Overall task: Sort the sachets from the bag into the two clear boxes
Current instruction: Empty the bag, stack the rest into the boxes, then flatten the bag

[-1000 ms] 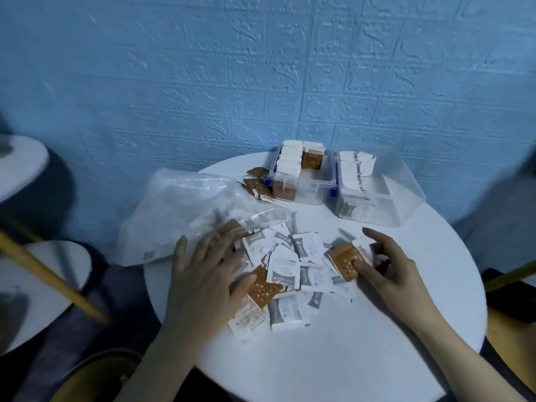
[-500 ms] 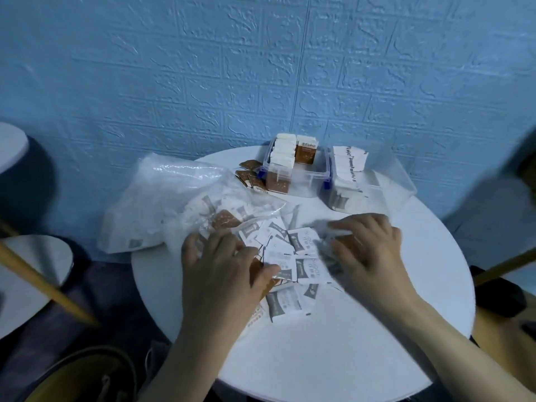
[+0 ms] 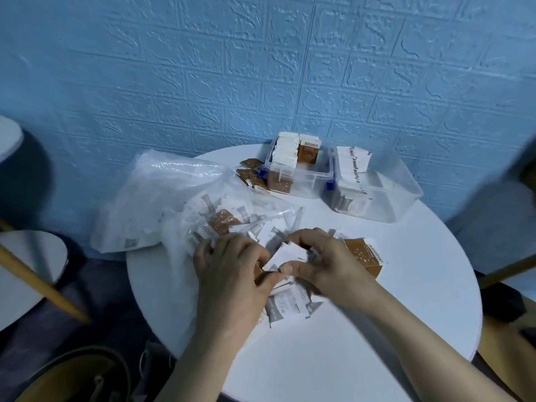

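A heap of white sachets (image 3: 285,307) and a few brown ones lies mid-table at the mouth of a clear plastic bag (image 3: 162,195). My left hand (image 3: 232,271) lies curled over the heap, its thumb pinching white sachets. My right hand (image 3: 324,262) pinches a white sachet (image 3: 285,255) between thumb and fingers, close to my left thumb. A brown sachet (image 3: 362,255) lies flat just right of my right hand. At the back stand two clear boxes: the left box (image 3: 317,184) holds upright brown-and-white sachets, the right box (image 3: 403,198) white ones.
Several loose brown sachets (image 3: 249,175) lie left of the left box. The round white table (image 3: 362,358) stands against a blue brick-pattern wall. Wooden chair parts (image 3: 43,288) and another round surface are at the left; a bag sits on the floor at bottom left.
My right hand has moved left off the brown sachet, which now lies uncovered, and has taken up a white sachet. Both hands have come together over the heap.
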`<control>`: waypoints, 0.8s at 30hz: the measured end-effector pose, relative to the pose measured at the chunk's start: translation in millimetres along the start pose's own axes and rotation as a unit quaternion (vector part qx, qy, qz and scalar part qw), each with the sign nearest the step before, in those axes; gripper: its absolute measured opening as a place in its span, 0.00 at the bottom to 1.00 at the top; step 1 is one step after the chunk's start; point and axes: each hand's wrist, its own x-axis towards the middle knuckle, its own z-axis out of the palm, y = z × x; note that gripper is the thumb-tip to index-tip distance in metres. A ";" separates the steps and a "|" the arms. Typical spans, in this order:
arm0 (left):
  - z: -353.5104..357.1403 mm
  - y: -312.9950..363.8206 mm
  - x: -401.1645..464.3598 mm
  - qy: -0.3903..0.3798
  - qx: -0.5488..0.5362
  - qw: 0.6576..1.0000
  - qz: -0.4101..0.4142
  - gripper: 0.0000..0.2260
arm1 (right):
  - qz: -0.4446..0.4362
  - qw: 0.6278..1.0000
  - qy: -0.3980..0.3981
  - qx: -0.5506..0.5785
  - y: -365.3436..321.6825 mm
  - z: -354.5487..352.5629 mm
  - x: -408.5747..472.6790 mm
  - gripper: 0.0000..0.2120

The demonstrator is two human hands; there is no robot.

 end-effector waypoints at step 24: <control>-22.4 41.6 -41.3 -0.074 -0.288 0.951 -0.088 0.18 | 0.072 0.931 0.116 0.337 11.8 2.9 -95.8 0.11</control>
